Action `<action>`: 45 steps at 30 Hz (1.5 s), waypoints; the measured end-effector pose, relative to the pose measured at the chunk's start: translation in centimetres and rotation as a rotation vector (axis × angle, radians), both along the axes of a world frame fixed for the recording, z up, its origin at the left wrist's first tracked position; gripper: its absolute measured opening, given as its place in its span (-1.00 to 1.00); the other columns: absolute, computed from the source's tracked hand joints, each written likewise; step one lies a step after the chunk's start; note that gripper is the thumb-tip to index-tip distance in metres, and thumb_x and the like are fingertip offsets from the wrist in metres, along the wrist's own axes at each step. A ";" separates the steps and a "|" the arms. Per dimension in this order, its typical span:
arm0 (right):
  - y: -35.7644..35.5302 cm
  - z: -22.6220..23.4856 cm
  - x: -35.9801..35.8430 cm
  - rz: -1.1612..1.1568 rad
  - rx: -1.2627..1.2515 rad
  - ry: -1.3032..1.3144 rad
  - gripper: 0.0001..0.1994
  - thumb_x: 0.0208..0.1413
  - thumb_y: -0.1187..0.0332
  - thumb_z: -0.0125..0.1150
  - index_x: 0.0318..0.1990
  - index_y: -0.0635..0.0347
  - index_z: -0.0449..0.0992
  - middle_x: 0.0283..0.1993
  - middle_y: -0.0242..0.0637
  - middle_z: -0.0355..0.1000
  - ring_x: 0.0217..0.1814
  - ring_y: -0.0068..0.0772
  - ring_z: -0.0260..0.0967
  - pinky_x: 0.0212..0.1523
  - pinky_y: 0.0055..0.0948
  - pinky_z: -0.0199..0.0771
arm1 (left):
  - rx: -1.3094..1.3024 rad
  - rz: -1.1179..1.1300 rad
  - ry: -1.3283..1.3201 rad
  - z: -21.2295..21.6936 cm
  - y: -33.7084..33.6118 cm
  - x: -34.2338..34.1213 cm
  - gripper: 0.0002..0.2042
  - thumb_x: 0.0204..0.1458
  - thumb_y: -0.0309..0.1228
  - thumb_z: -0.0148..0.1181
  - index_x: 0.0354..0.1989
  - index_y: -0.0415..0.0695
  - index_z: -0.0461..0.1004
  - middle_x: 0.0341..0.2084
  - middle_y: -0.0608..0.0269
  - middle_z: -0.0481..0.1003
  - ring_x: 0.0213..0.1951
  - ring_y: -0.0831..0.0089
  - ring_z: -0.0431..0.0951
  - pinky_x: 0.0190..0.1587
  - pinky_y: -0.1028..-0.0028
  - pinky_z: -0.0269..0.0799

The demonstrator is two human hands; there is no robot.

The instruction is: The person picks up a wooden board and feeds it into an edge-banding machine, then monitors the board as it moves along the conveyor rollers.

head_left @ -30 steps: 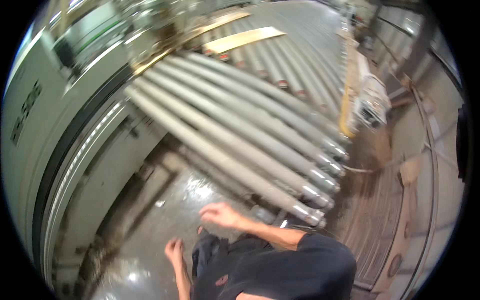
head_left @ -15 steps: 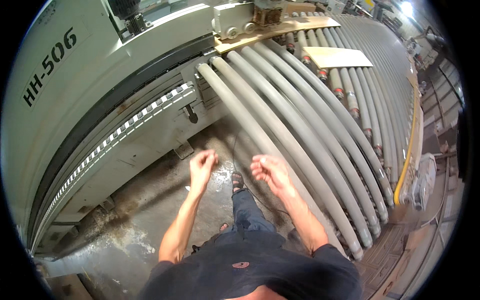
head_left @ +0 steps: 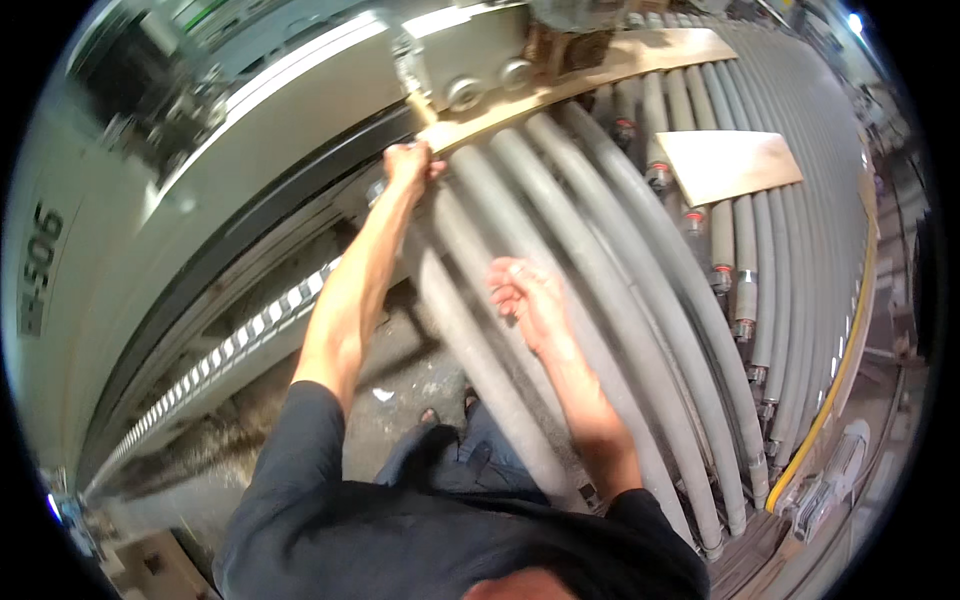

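A long pale wooden board point(head_left: 560, 92) lies across the far ends of the grey rollers, beside the machine. My left hand point(head_left: 408, 164) is stretched forward to the board's near-left end, its fingers closed at that corner; my own hand partly hides the grip. My right hand point(head_left: 528, 298) hovers over the rollers point(head_left: 610, 240), fingers loosely curled and apart, holding nothing. A shorter, tapered wooden board point(head_left: 730, 165) lies on the rollers farther right, away from both hands.
The large light-grey machine point(head_left: 250, 170) fills the left side, with a black-and-white toothed strip point(head_left: 235, 350) along its lower edge. A yellow edge point(head_left: 825, 430) borders the roller table at right. A cardboard box point(head_left: 155, 565) sits on the floor at lower left.
My left hand has reached forward from above the floor to the end of the long board. My right hand has moved over the rollers as the view shifted with my body.
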State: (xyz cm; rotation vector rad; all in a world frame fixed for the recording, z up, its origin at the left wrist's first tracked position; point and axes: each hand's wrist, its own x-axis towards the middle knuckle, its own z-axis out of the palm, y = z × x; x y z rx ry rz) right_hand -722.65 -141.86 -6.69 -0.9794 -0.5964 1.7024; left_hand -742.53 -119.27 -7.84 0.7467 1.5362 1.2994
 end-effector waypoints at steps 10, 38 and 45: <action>3.9 -0.5 1.4 -0.043 0.036 -0.034 -0.69 0.20 0.30 0.08 -0.02 0.36 0.45 -0.27 -0.21 0.52 -0.45 -0.58 0.43 -0.50 -0.65 0.38 | -0.267 -0.315 0.229 1.6 0.9 0.2 -0.74 0.07 -0.41 0.20 -0.64 -0.19 0.40 -0.74 0.22 0.43 -0.77 0.57 0.30 -0.77 0.52 0.07; 13.4 -1.4 25.3 -0.858 0.128 -1.164 -0.61 -0.01 0.11 0.24 -0.28 0.35 0.52 -0.35 -0.03 0.55 -0.28 -0.11 0.53 -0.21 -0.21 0.49 | -0.119 -0.218 -0.587 2.3 -24.2 2.1 -0.70 -0.07 -0.44 0.25 -0.15 -0.27 0.45 -0.22 0.13 0.52 -0.20 0.30 0.55 -0.16 0.31 0.52; 17.1 1.4 32.6 -0.836 -0.446 -1.447 -0.42 -0.02 -0.06 0.17 -0.04 0.31 0.43 -0.06 0.15 0.47 0.03 0.12 0.44 0.04 -0.04 0.42 | -0.208 -0.276 -0.612 -0.1 -22.3 1.1 -0.45 0.01 -0.24 0.27 0.12 -0.25 0.27 -0.10 0.05 0.45 -0.14 0.21 0.50 -0.06 0.28 0.49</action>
